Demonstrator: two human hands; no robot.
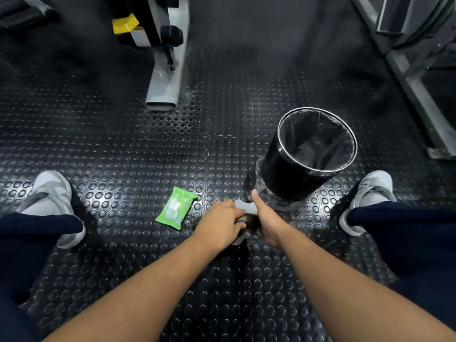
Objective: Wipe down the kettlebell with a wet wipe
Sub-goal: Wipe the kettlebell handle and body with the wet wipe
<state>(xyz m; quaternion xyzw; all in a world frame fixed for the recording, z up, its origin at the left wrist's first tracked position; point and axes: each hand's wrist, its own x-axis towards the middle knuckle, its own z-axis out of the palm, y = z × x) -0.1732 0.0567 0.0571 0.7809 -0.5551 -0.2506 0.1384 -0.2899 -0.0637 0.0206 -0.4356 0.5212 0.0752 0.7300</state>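
A dark kettlebell (250, 223) stands on the floor between my feet, mostly hidden under my two hands. My left hand (219, 225) lies over its left side with the fingers curled round the handle. My right hand (267, 219) is on the right side, thumb pointing up, and it holds a crumpled white wet wipe (244, 207) against the top of the kettlebell. The wipe shows in the gap between the two hands. The right hand's fingers are out of sight behind the kettlebell.
A green pack of wet wipes (176, 208) lies on the studded black rubber floor (123, 154), left of my hands. A black bin (308, 154) with a clear liner stands just behind them, to the right. Grey gym machine frames stand at back left (165, 77) and far right (419, 99).
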